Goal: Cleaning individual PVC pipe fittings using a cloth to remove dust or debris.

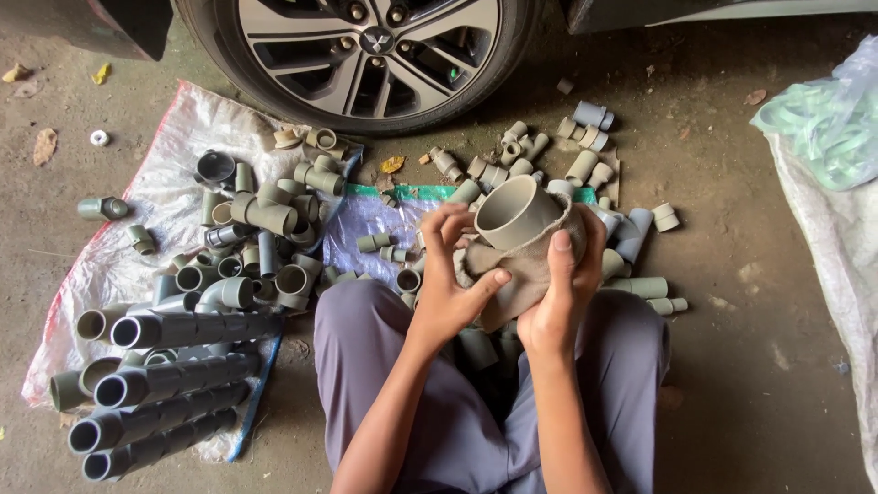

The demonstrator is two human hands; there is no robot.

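Observation:
I hold a wide grey pipe fitting [514, 212] in front of me, its open mouth tilted up to the left. A beige cloth [529, 267] wraps its lower part. My right hand [565, 291] grips the cloth and fitting from the right, thumb on top of the cloth. My left hand [450, 279] presses against the fitting's left side, fingers curled at its rim and thumb on the cloth. My knees in grey trousers [366, 348] show below.
A heap of grey pipe fittings [261, 238] lies on a white sack [137, 220] to my left, with several long grey pipes [165, 384] nearer. More fittings [585, 137] are scattered ahead. A car wheel [366, 55] stands beyond. A plastic bag [828, 119] sits at right.

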